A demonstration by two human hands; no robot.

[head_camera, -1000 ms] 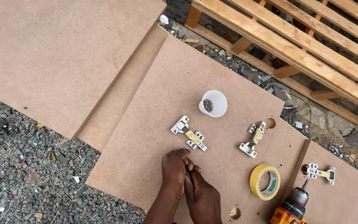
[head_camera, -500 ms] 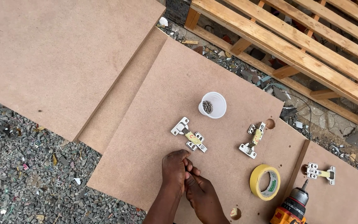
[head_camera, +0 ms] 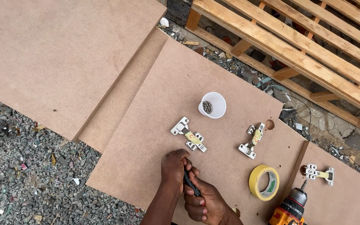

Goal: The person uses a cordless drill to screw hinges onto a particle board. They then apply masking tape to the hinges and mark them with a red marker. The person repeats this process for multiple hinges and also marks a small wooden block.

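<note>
Gripping a dark slim tool [head_camera: 191, 183] between them, the left hand [head_camera: 174, 166] and right hand [head_camera: 207, 203] press together, fingers curled around it, low on the brown board [head_camera: 155, 125]. Just above lies a metal hinge [head_camera: 188, 134], with a white cup [head_camera: 212, 105] of screws beyond; a yellow tape roll [head_camera: 264, 182] sits to the right

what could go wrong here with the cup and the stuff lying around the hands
The white cup of screws stands open on the board; a bump could tip it and lose screws in the gravel. Both hands, left and right, clamp a thin dark tool; a slip could jab fingers.
</note>
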